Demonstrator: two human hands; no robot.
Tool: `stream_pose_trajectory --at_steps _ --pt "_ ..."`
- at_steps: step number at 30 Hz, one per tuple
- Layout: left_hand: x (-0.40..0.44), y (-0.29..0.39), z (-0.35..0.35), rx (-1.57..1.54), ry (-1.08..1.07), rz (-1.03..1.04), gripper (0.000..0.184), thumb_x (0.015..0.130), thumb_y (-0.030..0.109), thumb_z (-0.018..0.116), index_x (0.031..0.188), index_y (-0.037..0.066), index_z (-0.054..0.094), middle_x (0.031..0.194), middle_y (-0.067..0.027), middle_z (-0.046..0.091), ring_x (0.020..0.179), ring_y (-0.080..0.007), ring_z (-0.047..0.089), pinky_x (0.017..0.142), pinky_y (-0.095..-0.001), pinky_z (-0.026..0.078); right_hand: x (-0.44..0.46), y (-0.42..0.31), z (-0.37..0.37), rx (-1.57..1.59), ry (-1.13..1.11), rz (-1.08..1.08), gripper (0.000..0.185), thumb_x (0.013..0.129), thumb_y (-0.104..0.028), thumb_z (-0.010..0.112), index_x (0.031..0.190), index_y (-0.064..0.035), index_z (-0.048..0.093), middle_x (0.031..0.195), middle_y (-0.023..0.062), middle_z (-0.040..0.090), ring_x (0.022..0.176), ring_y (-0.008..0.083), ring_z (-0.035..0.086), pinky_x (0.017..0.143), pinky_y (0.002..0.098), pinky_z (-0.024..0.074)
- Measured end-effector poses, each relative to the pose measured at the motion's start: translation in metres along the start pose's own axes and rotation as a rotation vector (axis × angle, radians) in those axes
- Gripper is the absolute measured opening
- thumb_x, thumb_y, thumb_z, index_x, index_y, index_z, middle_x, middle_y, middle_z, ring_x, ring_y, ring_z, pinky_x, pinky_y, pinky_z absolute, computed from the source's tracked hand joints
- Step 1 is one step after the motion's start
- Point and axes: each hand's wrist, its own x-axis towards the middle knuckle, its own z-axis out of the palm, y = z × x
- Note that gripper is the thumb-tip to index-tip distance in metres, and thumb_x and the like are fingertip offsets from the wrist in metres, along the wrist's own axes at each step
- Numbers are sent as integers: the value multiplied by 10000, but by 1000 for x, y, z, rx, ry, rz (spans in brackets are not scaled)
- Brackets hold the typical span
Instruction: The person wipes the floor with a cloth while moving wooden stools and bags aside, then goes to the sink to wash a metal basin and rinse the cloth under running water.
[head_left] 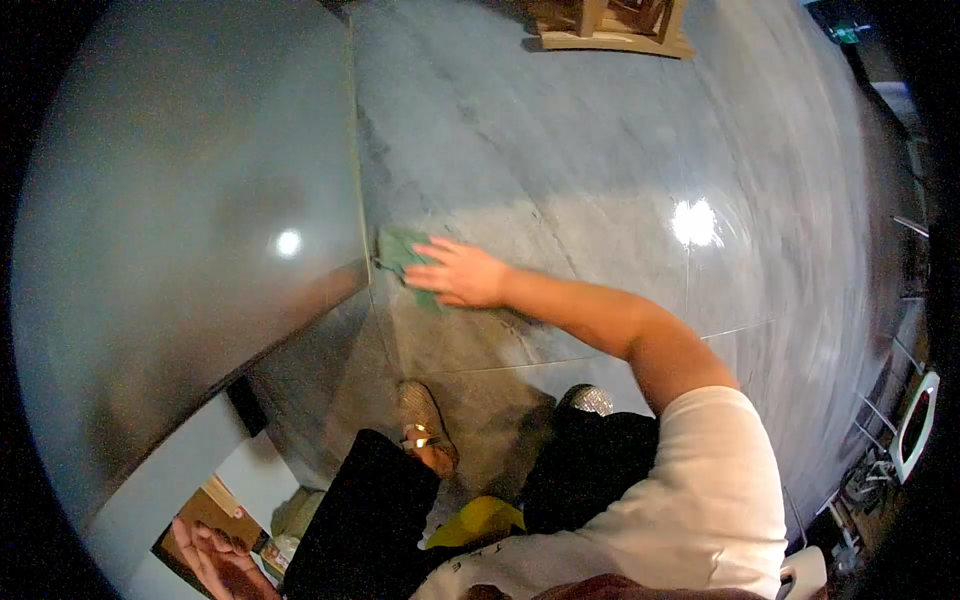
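Note:
My right hand presses down on a green cloth with its fingers spread over it. The cloth lies on the grey marbled floor, close to the edge of a glossy dark grey panel. Part of the cloth sticks out beyond my fingertips toward the panel. Down at the lower left, my left hand is raised off the floor with its fingers apart, and nothing shows in it.
A wooden piece of furniture stands at the top. My shoes are on the floor below the cloth. Something yellow lies between my legs. A white-framed object is at the far right. Bright reflections show on floor and panel.

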Motion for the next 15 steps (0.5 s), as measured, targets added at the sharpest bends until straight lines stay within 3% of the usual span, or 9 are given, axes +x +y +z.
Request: stream_pose_trajectory --at_steps 2,4,6,8,9,10,12,14,15 --pt "-4 0 1 -17 1 0 470 951 119 579 1374 -28 435 1069 -147 625 882 -201 599 754 -287 538 39 50 -1 173 -139 252 699 871 -416 619 1459 -137 364 1515 93 359 1427 357 249 1171 484 230" --pt "-6 -3 -3 -17 -108 59 449 951 115 577 1353 -36 447 1093 -136 621 897 -191 591 766 -284 521 26 108 -24 -95 212 376 580 906 -369 552 1425 -140 430 1519 80 365 1372 361 340 1146 476 256" --pt "-3 -5 -16 11 -88 52 461 962 163 574 1353 -42 440 1129 -150 614 914 -202 586 767 -299 520 -15 128 -84 -209 398 616 519 862 -326 616 1314 -86 529 1448 136 443 1343 354 378 1111 464 307" --pt "0 -8 -21 20 -106 61 468 964 177 573 1353 -45 440 1130 -154 613 913 -207 583 758 -297 519 -89 138 -116 -313 454 856 469 860 -285 651 1279 -91 571 1503 159 356 1329 375 392 1074 455 365" --pt "1 -4 -21 13 -63 53 471 964 182 572 1357 -41 441 1125 -153 612 903 -209 576 754 -301 513 -129 134 -137 -456 394 1008 505 877 -323 627 1335 -130 534 1483 216 366 1327 405 399 1054 468 393" --pt "-1 -2 -22 1 -20 45 475 963 188 570 1361 -37 442 1120 -153 611 892 -212 569 749 -305 506 -187 140 -134 -554 549 1020 506 899 -341 604 1355 -137 522 1491 225 355 1312 409 426 1048 476 396" --pt "0 -3 -20 -20 -37 49 475 965 186 566 1370 -27 442 1124 -150 610 874 -214 560 747 -311 498 -253 108 -157 -685 558 1345 486 901 -374 593 1324 -139 552 1458 233 398 1298 390 445 1031 480 405" --pt "1 -1 -27 -36 -72 47 459 973 191 550 1378 -2 455 1133 -144 602 856 -218 540 754 -337 477 -307 69 -145 -922 507 1443 439 906 -345 597 1255 -80 572 1394 256 438 1228 416 476 997 494 397" --pt "3 -2 -27 -33 -70 42 459 973 191 550 1378 -2 455 1133 -144 602 856 -218 540 754 -337 477 -314 40 -133 -838 517 1429 436 904 -322 612 1248 -60 552 1371 252 444 1235 433 444 1014 517 365"
